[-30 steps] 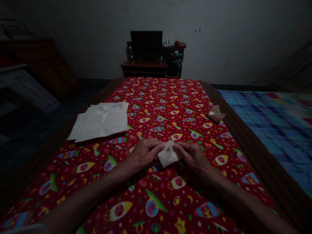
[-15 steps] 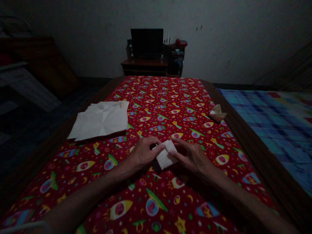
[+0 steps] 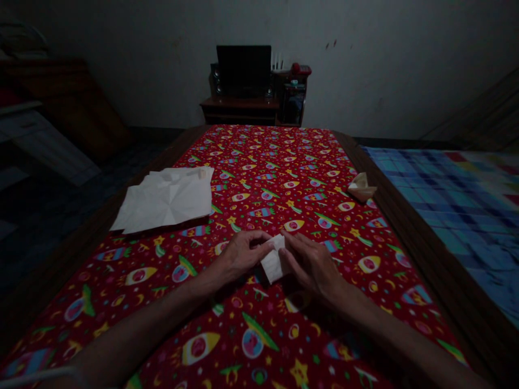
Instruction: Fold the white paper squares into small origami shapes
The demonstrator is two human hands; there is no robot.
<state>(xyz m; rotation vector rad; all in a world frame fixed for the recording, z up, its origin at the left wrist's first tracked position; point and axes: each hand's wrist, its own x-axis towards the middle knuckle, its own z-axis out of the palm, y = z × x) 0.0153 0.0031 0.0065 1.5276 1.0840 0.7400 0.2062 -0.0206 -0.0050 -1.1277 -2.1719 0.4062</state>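
Between my two hands is a small folded piece of white paper (image 3: 273, 265), tilted, with a corner pointing toward me. My left hand (image 3: 243, 254) pinches its left edge, the thumb lying on top. From the other side my right hand (image 3: 312, 265) grips it, with the thumb on the face and the fingers over its right edge, which they hide in part. Beyond my left hand lies a stack of creased white paper sheets (image 3: 166, 199). A small folded tan paper piece (image 3: 361, 187) stands at the right edge of the cloth.
A red cloth with rockets and stars (image 3: 259, 167) covers the dark wooden table (image 3: 409, 243). At the wall stand a black monitor (image 3: 244, 70), speakers and a red telephone (image 3: 300, 69) on a desk. A blue plaid cover (image 3: 438, 200) spreads on the right.
My right hand has turned and closed further over the white paper, covering more of its right side. My left hand stays nearly in place.
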